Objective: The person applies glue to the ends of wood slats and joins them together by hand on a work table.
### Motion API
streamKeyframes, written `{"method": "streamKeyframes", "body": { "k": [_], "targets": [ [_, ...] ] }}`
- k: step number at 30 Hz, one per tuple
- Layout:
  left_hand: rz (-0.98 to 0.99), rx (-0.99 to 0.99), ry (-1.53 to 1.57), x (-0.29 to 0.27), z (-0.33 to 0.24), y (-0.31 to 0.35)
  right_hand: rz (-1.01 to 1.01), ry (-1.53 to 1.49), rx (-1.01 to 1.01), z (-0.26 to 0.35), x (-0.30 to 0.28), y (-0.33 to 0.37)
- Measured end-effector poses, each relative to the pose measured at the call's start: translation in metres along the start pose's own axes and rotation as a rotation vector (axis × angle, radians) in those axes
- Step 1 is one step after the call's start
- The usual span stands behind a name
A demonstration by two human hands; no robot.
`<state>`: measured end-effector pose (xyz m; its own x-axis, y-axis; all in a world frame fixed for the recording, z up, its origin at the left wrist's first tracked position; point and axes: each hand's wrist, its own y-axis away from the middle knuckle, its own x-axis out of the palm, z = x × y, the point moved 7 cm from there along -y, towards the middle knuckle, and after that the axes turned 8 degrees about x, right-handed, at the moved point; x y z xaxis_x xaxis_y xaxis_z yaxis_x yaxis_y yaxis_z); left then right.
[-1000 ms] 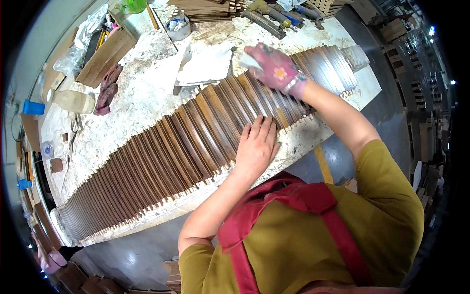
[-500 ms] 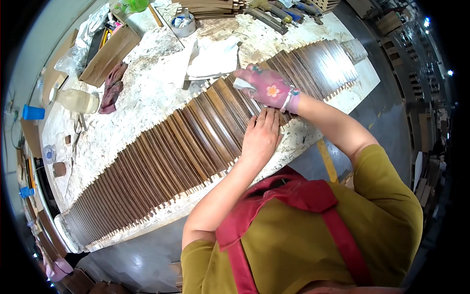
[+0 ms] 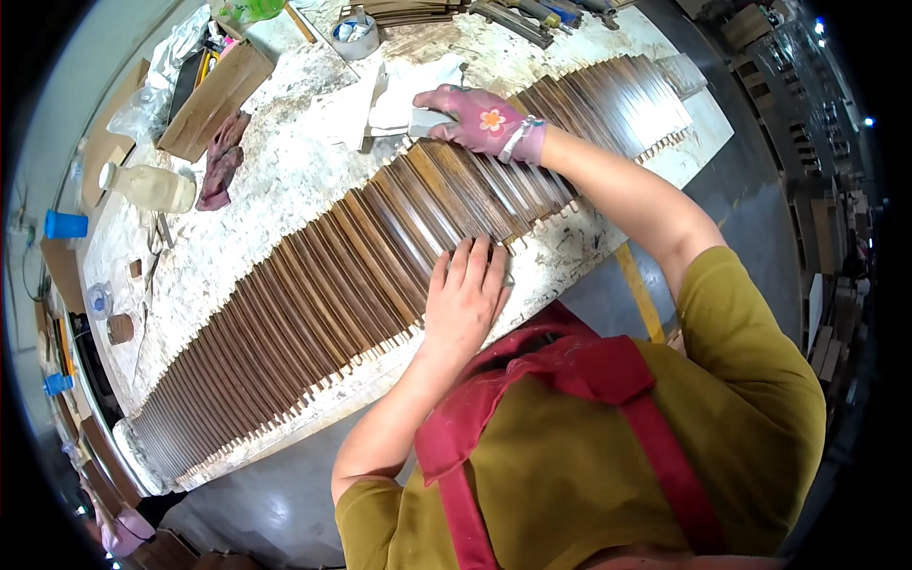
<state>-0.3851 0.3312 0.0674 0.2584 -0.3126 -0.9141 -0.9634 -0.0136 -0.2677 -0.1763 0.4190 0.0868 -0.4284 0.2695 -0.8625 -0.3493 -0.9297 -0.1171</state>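
Note:
A long row of dark brown wooden slats (image 3: 332, 275), with pale pegs at their ends, lies side by side diagonally across the table. My bare left hand (image 3: 465, 294) rests with fingers stretched out on the near ends of the slats, right of the row's middle. My right hand (image 3: 484, 123), in a pink flowered glove, is at the far ends of the slats. Its fingers close around a small white pad (image 3: 427, 121), whose lower part touches or nearly touches the slats. White cloths or papers (image 3: 385, 100) lie just beyond it.
The stained white table (image 3: 275, 171) also bears a milky bottle (image 3: 152, 188), a dark red glove (image 3: 223, 157), a wooden box (image 3: 214, 100) and a small round tub (image 3: 355, 38). Clamps (image 3: 513, 24) and more slats (image 3: 399, 11) lie at the far edge.
My right hand has moved left and away from me with the white pad, to the slats' far ends. My left hand has shifted left and nearer along the near ends.

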Motion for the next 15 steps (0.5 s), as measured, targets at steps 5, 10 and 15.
{"method": "streamKeyframes", "body": {
  "k": [5, 10, 15],
  "targets": [
    [0.012, -0.018, -0.023, -0.004, 0.002, 0.008, 0.148, 0.117, 0.058, 0.029, -0.017, 0.027],
    [0.071, -0.058, -0.047, 0.008, 0.025, 0.000, 0.044, 0.358, -0.036, 0.035, 0.033, 0.047],
    [0.087, -0.065, -0.006, 0.004, 0.029, -0.001, 0.127, 0.413, 0.185, 0.024, 0.035, -0.017]
  ]
}}
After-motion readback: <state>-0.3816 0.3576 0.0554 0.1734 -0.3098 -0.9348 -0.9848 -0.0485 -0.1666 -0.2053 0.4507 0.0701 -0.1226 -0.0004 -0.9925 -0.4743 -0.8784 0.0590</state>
